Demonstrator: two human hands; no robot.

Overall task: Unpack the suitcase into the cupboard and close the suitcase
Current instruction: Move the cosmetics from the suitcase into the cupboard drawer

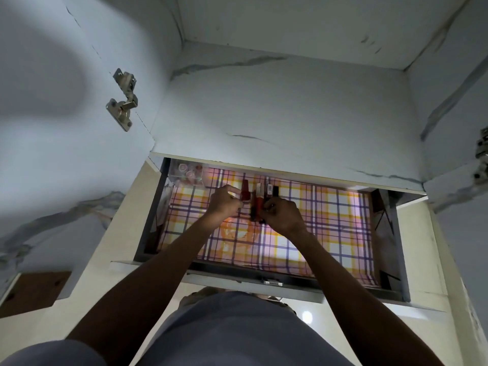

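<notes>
Head view: an open drawer (150, 207) in the cupboard (264, 114) is lined with checked paper (330, 228). Both hands reach into its far middle. The left hand (224, 202) pinches a small red bottle (245, 191) with curled fingers (232, 190). The right hand (284, 215) curls round slim red tubes (257, 204) just right of that bottle; a dark tube (276, 191) lies beside them. A clear box (187, 175) of small jars sits in the far left corner. The suitcase is out of sight.

The step in hand looks like lining up small cosmetics in a row. To do it well, I would set each piece flat and parallel, touching its neighbour, so none rolls on the slick paper. Release one hand at a time. Keep the row clear of the drawer's far edge so the drawer shuts freely.
</notes>
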